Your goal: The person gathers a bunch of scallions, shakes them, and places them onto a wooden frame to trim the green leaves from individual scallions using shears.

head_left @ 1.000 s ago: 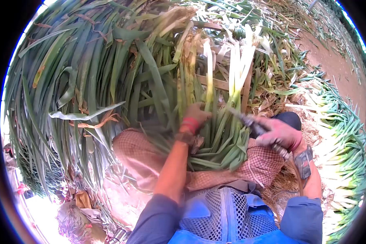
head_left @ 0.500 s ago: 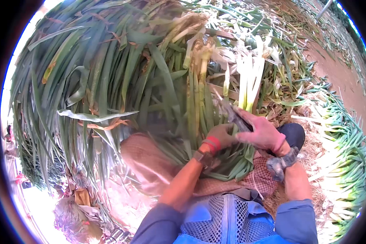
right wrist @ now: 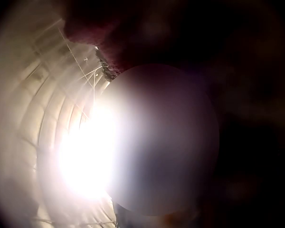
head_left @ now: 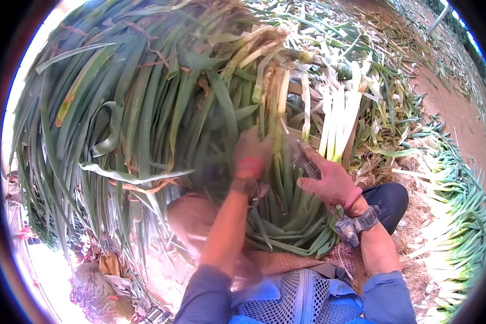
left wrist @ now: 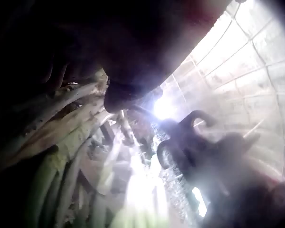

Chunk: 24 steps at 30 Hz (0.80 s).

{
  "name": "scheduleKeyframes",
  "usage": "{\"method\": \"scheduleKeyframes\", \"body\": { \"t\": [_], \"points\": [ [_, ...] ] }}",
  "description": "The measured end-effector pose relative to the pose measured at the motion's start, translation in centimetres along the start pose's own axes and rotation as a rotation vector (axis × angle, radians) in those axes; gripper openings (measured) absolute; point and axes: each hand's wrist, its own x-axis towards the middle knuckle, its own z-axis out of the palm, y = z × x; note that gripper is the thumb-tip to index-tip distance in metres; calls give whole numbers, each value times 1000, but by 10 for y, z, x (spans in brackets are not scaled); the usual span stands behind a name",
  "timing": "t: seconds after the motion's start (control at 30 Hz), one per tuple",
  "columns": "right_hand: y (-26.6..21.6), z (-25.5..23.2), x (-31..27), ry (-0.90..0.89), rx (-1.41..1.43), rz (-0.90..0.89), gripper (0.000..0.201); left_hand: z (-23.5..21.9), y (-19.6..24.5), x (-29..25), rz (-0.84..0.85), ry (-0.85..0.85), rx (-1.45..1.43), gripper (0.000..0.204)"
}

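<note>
Blue sleeves and a mesh vest fill the bottom centre of the head view. Above them, checked cloth covers the lap, where a bundle of green onions lies at centre frame. The left hand curls round its stalks. The right hand, just right of it, grips a metal tool. Trimmed onions line the ground at right.

A dense heap of long green leek leaves is crowding the left side, while bare reddish-brown soil is lying open at far right.
</note>
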Motion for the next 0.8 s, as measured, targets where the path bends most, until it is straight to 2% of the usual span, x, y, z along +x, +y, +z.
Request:
{"method": "scheduleKeyframes", "body": {
  "t": [0.03, 0.1, 0.13, 0.2, 0.27, 0.33, 0.4, 0.43, 0.47, 0.5, 0.53, 0.57, 0.63, 0.67, 0.73, 0.8],
  "points": [
    [-3, -2, 4, -1, -1, 0, 91, 2, 2, 3, 0, 39, 167, 54],
    [-13, -9, 11, -75, 8, 211, 91, 7, -1, 13, -30, -16, 247, 56],
    [-9, -7, 10, -74, 9, 214, 91, 10, -3, 18, -58, -71, 327, 57],
    [4, -2, -1, -56, 18, 103, 91, 12, -8, 29, -69, -123, 325, 54],
    [8, -9, -7, -68, 1, 182, 90, 12, -12, 34, -82, -181, 325, 52],
    [13, -8, -13, -80, -14, 251, 90, 11, -14, 38, -85, -137, 303, 51],
    [18, -2, -21, -153, 12, 111, 90, 13, -15, 34, -79, -88, 281, 50],
    [18, -2, -20, -154, 16, 115, 90, 13, -13, 30, -69, -35, 254, 48],
    [14, -2, -15, -175, 5, 169, 90, 13, -10, 24, -68, -39, 256, 48],
    [12, -2, -11, -197, -6, 222, 89, 15, -6, 16, -38, 31, 200, 46],
    [11, -1, -8, -197, -4, 223, 89, 15, 0, 9, -9, 103, 143, 44],
    [10, 0, -5, -158, -28, 226, 89, 15, 2, 2, -12, 103, 146, 44],
    [11, 2, 3, -121, -50, 230, 88, 18, 8, -11, 19, -34, 135, 42],
    [13, 1, 9, -128, -77, 236, 87, 26, 7, -16, 20, -34, 136, 42],
    [16, -1, 26, -134, -104, 244, 86, 42, 3, -25, -17, -144, 268, 39],
    [19, -7, 47, -71, -152, 248, 85, 49, 3, -28, -12, -138, 304, 39]
  ]
}}
